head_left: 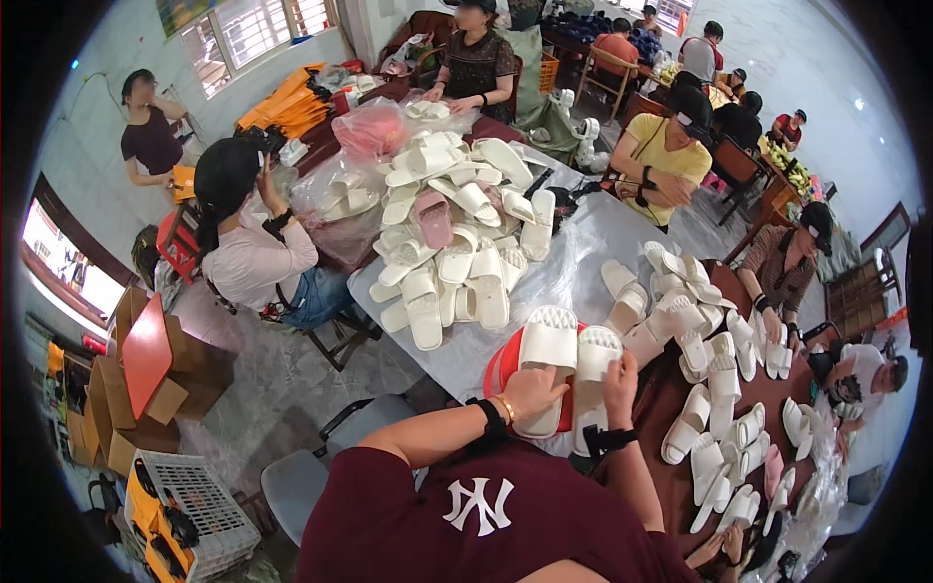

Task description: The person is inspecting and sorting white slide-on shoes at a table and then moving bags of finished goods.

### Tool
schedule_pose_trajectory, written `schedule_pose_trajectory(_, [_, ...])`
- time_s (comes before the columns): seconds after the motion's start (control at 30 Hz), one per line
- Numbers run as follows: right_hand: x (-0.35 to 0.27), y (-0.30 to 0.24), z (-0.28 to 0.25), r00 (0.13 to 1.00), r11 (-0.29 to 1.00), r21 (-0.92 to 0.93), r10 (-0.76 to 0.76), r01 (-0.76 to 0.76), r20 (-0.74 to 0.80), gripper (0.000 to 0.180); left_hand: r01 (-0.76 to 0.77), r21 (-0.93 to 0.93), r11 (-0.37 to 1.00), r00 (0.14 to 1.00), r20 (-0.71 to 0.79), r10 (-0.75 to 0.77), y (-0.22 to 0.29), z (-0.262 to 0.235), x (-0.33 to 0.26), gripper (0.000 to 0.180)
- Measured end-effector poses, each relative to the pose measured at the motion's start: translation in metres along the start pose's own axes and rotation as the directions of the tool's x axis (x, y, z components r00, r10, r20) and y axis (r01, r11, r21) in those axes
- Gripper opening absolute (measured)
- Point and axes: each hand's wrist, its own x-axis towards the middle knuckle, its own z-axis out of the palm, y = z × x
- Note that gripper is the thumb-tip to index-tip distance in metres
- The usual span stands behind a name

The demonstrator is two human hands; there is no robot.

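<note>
Two white slide slippers lie side by side in front of me, toes pointing away. My left hand [535, 394] is on the left slipper [547, 342], its fingers at the footbed just below the strap. My right hand [620, 389] grips the outer edge of the right slipper [597, 352] near its strap. Under the pair shows a red round object [501, 367], mostly covered. Dark bands circle both wrists. Beyond my hands, a big heap of white slippers [452, 248] covers the grey table, with one pink slipper [432, 218] on top.
More slippers [724, 384] spread over a brown table at my right, where a person [787, 267] handles some. Other people sit around the grey table [622, 228]. Clear plastic [564, 267] lies beside the heap. Cardboard boxes [146, 369] and a grey crate [199, 505] stand at left.
</note>
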Motion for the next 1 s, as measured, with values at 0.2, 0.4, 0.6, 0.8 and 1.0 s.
schedule_pose_trajectory(0.2, [-0.031, -0.022, 0.013, 0.997, 0.999, 0.027, 0.023, -0.025, 0.07, 0.036, 0.013, -0.098, 0.995, 0.988, -0.149, -0.027, -0.012, 0.01, 0.013, 0.029])
schedule_pose_trajectory(0.4, [-0.037, -0.005, -0.007, 0.976, 0.941, 0.259, 0.206, -0.216, 0.066, 0.025, 0.027, -0.121, 0.992, 0.967, -0.249, -0.056, -0.027, -0.012, 0.024, 0.017])
schedule_pose_trajectory(0.6, [-0.048, 0.017, -0.008, 0.979, 0.956, 0.208, 0.202, -0.205, 0.04, 0.022, 0.059, -0.044, 0.997, 0.944, -0.322, -0.07, -0.057, -0.071, 0.064, 0.017])
schedule_pose_trajectory(0.8, [-0.045, 0.011, -0.005, 0.993, 0.993, 0.047, 0.107, -0.106, -0.039, 0.021, 0.059, 0.205, 0.977, 0.867, -0.496, 0.052, -0.103, -0.169, 0.175, 0.022])
schedule_pose_trajectory(1.0, [-0.05, 0.027, -0.037, 0.948, 0.953, 0.169, 0.278, -0.251, -0.158, 0.017, -0.068, 0.14, 0.988, 0.891, -0.437, 0.123, -0.11, -0.155, 0.202, 0.058])
